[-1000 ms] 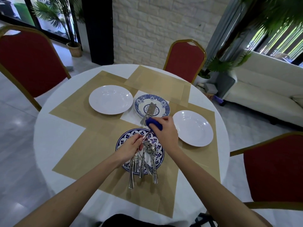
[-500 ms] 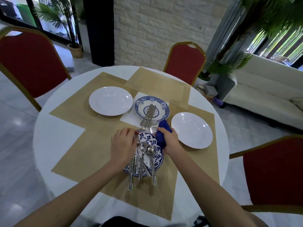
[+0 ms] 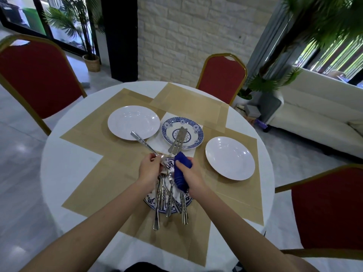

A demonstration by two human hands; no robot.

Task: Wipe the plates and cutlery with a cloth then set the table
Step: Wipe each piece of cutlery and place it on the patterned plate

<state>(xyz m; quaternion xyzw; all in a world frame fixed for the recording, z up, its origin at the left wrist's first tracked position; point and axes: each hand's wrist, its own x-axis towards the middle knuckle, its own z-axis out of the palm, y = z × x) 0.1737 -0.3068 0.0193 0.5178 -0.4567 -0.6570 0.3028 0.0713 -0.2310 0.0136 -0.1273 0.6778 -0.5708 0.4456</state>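
- Presently, a fork (image 3: 146,144) is being pinched near its tines by the left hand (image 3: 150,169). Its handle is being angled up and away to the left, with the end seen against the near edge of a white plate (image 3: 133,122).
- A rolled blue cloth (image 3: 181,171) is being gripped by the right hand (image 3: 193,180), with the fingers curled round it, just beside the fork's tines.
- Both hands are being held above a blue-patterned plate (image 3: 150,201). A pile of cutlery (image 3: 170,199) is being carried on it, with handles sticking out past the near rim over a tan placemat (image 3: 98,183).
- Two knives (image 3: 177,141) are being borne by a second blue-patterned plate (image 3: 197,132) at the middle of the table, with their handles overhanging its near rim.
- A second white plate (image 3: 229,158) is being supported by a placemat on the right, apart from the cloth.
- Everything is being carried by a round white table (image 3: 64,163), which is being ringed by red chairs (image 3: 222,77).
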